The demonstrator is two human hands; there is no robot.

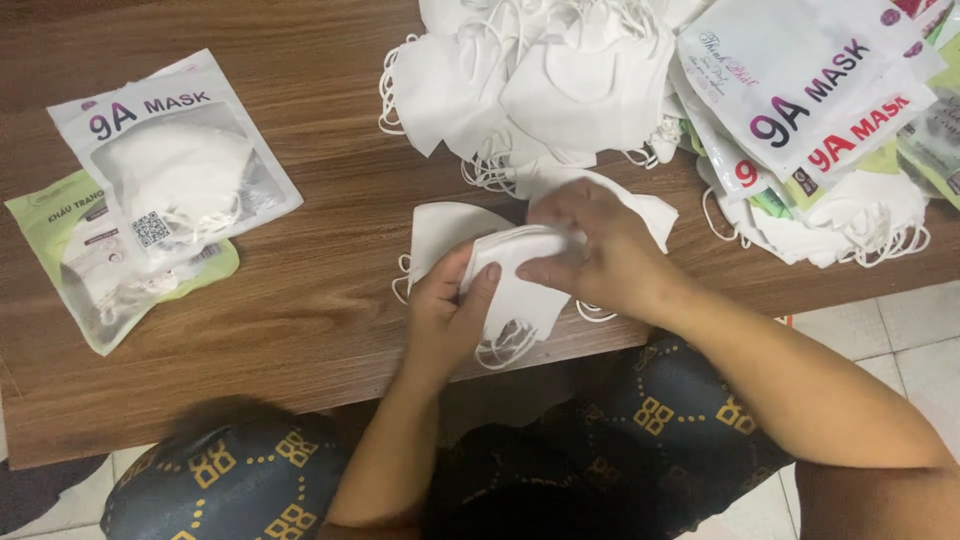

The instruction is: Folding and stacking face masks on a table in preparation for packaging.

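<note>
Both your hands clamp 1 folded white mask (pixel 520 285) at the tabletop (pixel 300 290) edge: left hand (pixel 450 320) below-left, right hand (pixel 600 255) on its upper-right end; its long axis tilts down-left.

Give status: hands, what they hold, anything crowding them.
Left hand and right hand both grip a folded white mask. Loose mask pile just beyond. Two packaged masks lie apart, left on the table.

— What sort of place is this?
— A small packing spot, likely at home: a wooden table (pixel 300 290) over tiled floor (pixel 900 340), a heap of loose white masks (pixel 540 80), printed pouches (pixel 800 90), and 2 filled packs (pixel 150 190).
</note>
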